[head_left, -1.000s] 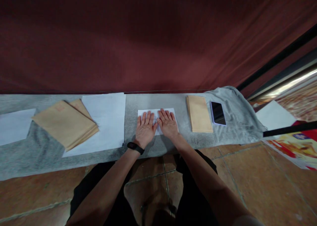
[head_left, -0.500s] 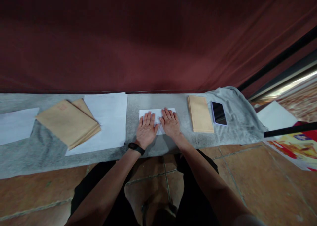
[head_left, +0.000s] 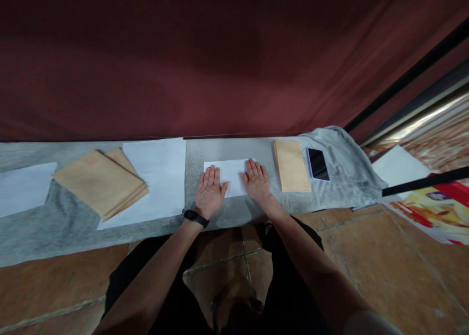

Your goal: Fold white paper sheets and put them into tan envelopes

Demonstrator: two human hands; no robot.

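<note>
A small white sheet of paper (head_left: 233,178), perhaps folded, lies flat on the grey cloth in front of me. My left hand (head_left: 210,192) rests flat over its left end, palm down, thumb held apart from the fingers. Over the right end lies my right hand (head_left: 257,180), also flat with fingers stretched out. Between the two hands the middle of the paper shows; its ends are partly hidden beneath them. To the right of my right hand is a small stack of brown envelopes (head_left: 292,166). Larger white sheets (head_left: 164,178) lie left of my left hand.
More brown envelopes (head_left: 98,181) overlap the large sheets, and another white sheet (head_left: 24,188) lies at far left. A phone (head_left: 318,164) sits right of the envelope stack. Behind the cloth-covered surface (head_left: 234,219) hangs a dark red curtain (head_left: 220,95). Black bars (head_left: 425,182) cross at right.
My hands have moved apart along the paper, the left one to the left and the right one slightly to the right, baring more of its middle. The view has shifted slightly.
</note>
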